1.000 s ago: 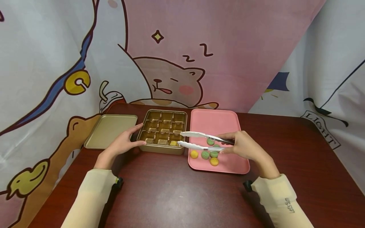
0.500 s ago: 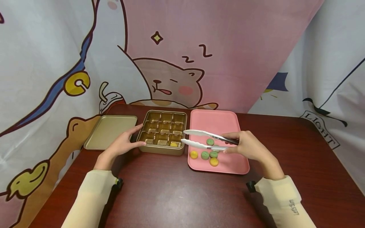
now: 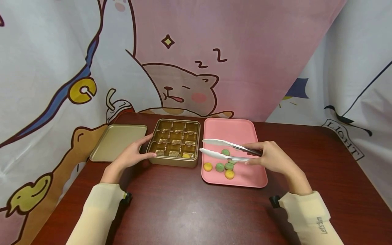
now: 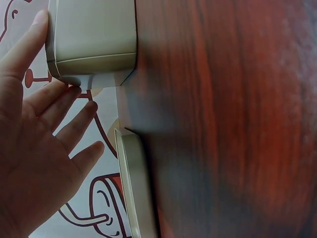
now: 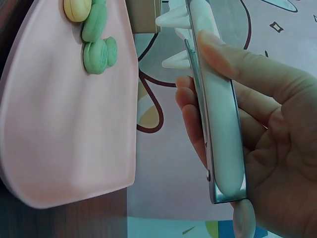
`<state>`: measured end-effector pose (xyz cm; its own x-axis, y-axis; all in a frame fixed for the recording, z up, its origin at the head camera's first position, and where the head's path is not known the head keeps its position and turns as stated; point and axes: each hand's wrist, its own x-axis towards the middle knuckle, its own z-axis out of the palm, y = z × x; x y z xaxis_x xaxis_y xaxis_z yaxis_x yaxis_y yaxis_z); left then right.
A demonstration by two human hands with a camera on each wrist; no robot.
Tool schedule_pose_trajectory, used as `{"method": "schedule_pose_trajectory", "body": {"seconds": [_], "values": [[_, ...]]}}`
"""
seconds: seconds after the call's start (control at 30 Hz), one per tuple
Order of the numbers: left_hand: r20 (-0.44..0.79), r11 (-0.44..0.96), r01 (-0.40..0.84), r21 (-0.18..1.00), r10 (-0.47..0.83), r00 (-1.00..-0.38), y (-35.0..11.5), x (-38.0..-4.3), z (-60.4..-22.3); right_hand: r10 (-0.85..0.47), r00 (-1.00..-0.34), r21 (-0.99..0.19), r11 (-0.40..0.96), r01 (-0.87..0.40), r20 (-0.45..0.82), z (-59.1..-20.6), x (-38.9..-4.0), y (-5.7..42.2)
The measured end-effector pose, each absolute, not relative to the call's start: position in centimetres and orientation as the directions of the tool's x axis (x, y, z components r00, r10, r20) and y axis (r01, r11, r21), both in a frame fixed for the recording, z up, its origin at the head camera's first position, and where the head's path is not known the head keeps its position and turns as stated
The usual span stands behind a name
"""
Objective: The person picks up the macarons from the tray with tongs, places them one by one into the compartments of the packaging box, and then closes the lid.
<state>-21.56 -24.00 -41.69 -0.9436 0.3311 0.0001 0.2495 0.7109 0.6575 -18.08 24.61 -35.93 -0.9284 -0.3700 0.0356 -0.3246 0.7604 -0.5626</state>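
Above the pink tray (image 3: 228, 128), the right-hand grip (image 3: 277, 158) is closed around the handles of a pair of tongs (image 3: 225, 143), thumb on one arm and fingers wrapped round the other. The tongs point left, their white tips spread apart near the tray's left edge. Below and to the left of that grip lie the macarons: green macarons (image 3: 219, 167) clustered under and just in front of the tongs, one partly hidden by the lower arm, and two yellow macarons (image 3: 229, 174) at the near side of the group.

Left of the tray, the gold box (image 3: 173, 161) stands on the counter (image 3: 190, 207); a yellow piece (image 3: 186, 155) sits in its front-right compartment. At the box's left side, the left-hand grip (image 3: 132, 156) is relaxed, fingers extended, thumb at the near corner. Just beyond this hand, farther left, lies a shallow gold lid-like tray (image 3: 117, 139).
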Motion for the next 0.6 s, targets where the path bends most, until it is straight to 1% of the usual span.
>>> {"method": "schedule_pose_trajectory", "body": {"seconds": [0.6], "values": [[-0.004,0.707,0.239,0.666,0.324,-0.946,-24.0,-21.5,-41.7,-0.338,-0.941,-0.549,0.780,-0.302,0.037,-36.3,-17.9,26.0]]}}
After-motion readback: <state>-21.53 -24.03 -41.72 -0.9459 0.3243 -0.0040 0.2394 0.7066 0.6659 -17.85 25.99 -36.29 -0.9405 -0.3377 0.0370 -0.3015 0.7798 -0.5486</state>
